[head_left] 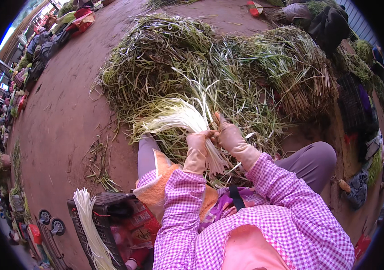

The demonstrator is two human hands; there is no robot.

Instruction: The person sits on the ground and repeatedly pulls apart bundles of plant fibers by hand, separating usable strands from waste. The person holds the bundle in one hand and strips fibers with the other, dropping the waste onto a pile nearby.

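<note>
My left hand (pixel 196 149), in a pale tan glove, is closed around a bunch of white-stemmed chives (pixel 180 116). The bunch's pale leaves fan out to the left, and its stem ends point down toward my lap. Against it, my right hand (pixel 231 137), also gloved, has its fingers closed on a few chive stalks (pixel 204 102) that stick up beyond the bunch. The two hands meet at the fingertips, so their exact grip is partly hidden. Beneath and beyond them spreads a large heap of green chives (pixel 160 58).
At the lower left, a dark plastic crate (pixel 80 225) holds red packaging, with another white chive bunch (pixel 92 231) lying over its edge. An orange cloth (pixel 158 184) covers my left thigh. Scraps of leaves (pixel 99 164) litter the reddish floor (pixel 61 117). Dark baskets (pixel 353 96) stand at right.
</note>
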